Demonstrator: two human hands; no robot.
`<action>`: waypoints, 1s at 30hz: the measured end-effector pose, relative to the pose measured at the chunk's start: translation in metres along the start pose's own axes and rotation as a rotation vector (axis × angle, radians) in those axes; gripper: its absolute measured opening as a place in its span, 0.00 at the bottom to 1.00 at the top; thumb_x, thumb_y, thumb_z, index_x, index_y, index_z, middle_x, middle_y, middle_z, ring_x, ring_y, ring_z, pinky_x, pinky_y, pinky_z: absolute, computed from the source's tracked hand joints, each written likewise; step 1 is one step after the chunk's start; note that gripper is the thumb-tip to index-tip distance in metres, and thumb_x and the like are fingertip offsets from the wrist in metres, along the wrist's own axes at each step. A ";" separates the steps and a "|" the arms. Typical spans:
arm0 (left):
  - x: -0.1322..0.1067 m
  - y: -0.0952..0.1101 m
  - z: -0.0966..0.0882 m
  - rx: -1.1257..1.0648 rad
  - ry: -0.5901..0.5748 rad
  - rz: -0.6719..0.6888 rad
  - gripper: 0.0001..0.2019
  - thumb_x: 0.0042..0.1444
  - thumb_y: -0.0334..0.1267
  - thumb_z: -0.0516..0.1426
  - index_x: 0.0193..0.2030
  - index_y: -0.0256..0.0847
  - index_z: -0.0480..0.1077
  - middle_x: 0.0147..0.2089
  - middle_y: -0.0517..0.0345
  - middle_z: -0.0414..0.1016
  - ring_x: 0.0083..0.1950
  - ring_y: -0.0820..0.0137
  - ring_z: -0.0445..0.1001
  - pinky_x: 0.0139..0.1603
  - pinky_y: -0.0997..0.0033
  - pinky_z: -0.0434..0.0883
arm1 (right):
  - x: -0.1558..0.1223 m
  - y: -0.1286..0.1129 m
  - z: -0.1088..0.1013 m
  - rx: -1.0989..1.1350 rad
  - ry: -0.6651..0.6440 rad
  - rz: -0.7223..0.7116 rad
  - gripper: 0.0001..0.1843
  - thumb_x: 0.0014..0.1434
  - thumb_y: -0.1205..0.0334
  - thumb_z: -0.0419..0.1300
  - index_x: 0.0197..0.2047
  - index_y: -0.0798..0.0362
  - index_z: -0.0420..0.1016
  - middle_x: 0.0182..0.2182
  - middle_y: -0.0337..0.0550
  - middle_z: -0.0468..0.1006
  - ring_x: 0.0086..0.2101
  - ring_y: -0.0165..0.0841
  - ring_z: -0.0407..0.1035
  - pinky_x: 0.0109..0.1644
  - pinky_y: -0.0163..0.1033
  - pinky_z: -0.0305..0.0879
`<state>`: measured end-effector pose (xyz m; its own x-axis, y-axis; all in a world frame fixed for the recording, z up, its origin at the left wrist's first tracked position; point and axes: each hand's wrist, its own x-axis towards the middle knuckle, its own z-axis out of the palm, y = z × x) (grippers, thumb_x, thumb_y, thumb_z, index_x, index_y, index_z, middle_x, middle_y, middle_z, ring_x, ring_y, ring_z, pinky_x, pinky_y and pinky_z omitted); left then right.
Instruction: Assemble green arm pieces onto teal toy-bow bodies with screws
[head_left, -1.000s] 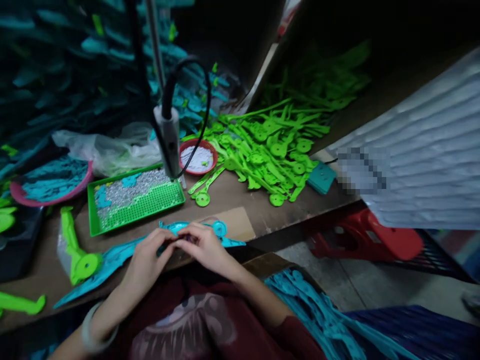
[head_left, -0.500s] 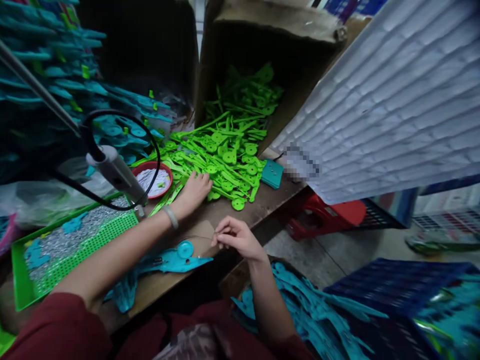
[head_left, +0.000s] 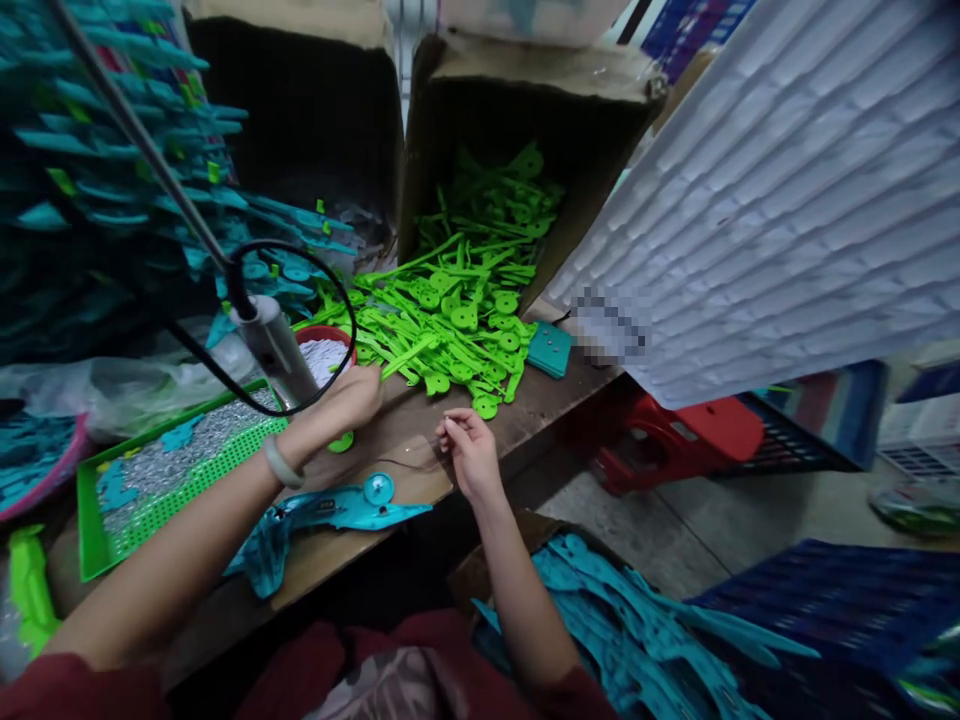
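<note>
My left hand [head_left: 358,396] is closed around a long bright green plastic part [head_left: 409,356], whose narrow end points up and right toward the pile. A round green end [head_left: 341,441] shows below the same hand. My right hand [head_left: 471,450] is held above the table edge with thumb and fingertips pinched. From this pinch a thin dark strand [head_left: 409,464] runs left over the tabletop. In front of me a turquoise plastic shell [head_left: 337,508] with a round disc lies on the table. Many loose green parts [head_left: 457,320] are heaped just beyond my hands.
A power screwdriver [head_left: 279,350] hangs by a looped cable at left. Below it stand a green tray [head_left: 251,445] of small metal pieces and a red bowl [head_left: 352,350] of white material. Cardboard boxes [head_left: 540,75] stand behind; turquoise parts [head_left: 600,610] fill a box at lower right.
My left hand has moved left and back from the heap, now with a green plastic part in it. My right hand has risen slightly, still pinching. The view has shifted a little.
</note>
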<state>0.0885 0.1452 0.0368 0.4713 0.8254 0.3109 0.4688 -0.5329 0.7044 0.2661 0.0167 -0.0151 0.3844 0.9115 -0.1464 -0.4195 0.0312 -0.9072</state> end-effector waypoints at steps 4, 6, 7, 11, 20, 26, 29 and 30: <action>-0.003 0.011 -0.006 -0.132 -0.137 -0.153 0.12 0.58 0.37 0.61 0.25 0.40 0.67 0.21 0.64 0.63 0.25 0.71 0.67 0.29 0.72 0.67 | 0.000 0.003 -0.008 0.019 0.049 -0.045 0.14 0.49 0.56 0.69 0.37 0.52 0.74 0.24 0.35 0.75 0.24 0.24 0.66 0.28 0.29 0.61; -0.009 0.029 -0.011 -0.210 -0.198 -0.213 0.08 0.58 0.36 0.60 0.28 0.40 0.69 0.22 0.62 0.65 0.24 0.71 0.67 0.27 0.72 0.67 | 0.000 0.000 -0.008 0.033 0.069 -0.085 0.13 0.49 0.57 0.69 0.36 0.52 0.74 0.25 0.34 0.75 0.27 0.23 0.67 0.31 0.29 0.63; -0.014 0.040 -0.015 -0.272 -0.245 -0.252 0.06 0.59 0.37 0.59 0.31 0.39 0.71 0.25 0.60 0.69 0.24 0.72 0.68 0.26 0.72 0.68 | -0.002 -0.004 -0.006 0.041 0.070 -0.102 0.12 0.49 0.57 0.69 0.35 0.51 0.75 0.26 0.34 0.75 0.28 0.23 0.68 0.33 0.29 0.65; -0.054 0.078 -0.028 -0.914 -0.411 -0.687 0.14 0.64 0.38 0.56 0.55 0.38 0.71 0.38 0.53 0.75 0.36 0.70 0.76 0.41 0.65 0.77 | -0.018 -0.031 0.011 0.045 -0.053 -0.050 0.11 0.49 0.56 0.70 0.35 0.50 0.78 0.28 0.34 0.73 0.28 0.25 0.70 0.34 0.33 0.70; -0.158 0.076 -0.044 -1.243 -0.507 -0.955 0.25 0.55 0.48 0.66 0.54 0.40 0.66 0.30 0.63 0.73 0.31 0.71 0.75 0.38 0.68 0.75 | -0.043 -0.044 0.056 -0.524 -0.685 -0.021 0.05 0.60 0.61 0.63 0.35 0.54 0.74 0.29 0.38 0.73 0.28 0.27 0.70 0.31 0.34 0.67; -0.183 0.067 -0.083 -1.018 -0.829 -0.819 0.16 0.61 0.50 0.61 0.35 0.38 0.67 0.31 0.55 0.78 0.30 0.70 0.76 0.30 0.74 0.69 | -0.050 -0.068 0.087 -0.878 -1.388 -0.394 0.09 0.68 0.67 0.53 0.40 0.55 0.75 0.36 0.45 0.74 0.39 0.31 0.68 0.44 0.37 0.64; -0.189 0.055 -0.094 -1.063 -1.005 -0.769 0.14 0.56 0.45 0.65 0.33 0.39 0.66 0.28 0.60 0.76 0.29 0.71 0.75 0.32 0.73 0.70 | -0.055 -0.071 0.114 -1.101 -1.642 -0.425 0.12 0.69 0.67 0.50 0.42 0.57 0.75 0.36 0.47 0.73 0.36 0.32 0.65 0.40 0.37 0.61; -0.191 0.051 -0.096 -1.088 -1.017 -0.772 0.14 0.55 0.44 0.66 0.33 0.39 0.66 0.28 0.61 0.75 0.28 0.71 0.75 0.31 0.73 0.70 | -0.056 -0.071 0.122 -1.153 -1.664 -0.410 0.13 0.69 0.66 0.49 0.41 0.57 0.75 0.35 0.46 0.72 0.35 0.32 0.65 0.39 0.37 0.60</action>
<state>-0.0500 -0.0219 0.0744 0.8559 0.1345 -0.4994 0.3101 0.6393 0.7037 0.1744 0.0133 0.1055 -0.9283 0.3590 -0.0965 0.3294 0.6742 -0.6610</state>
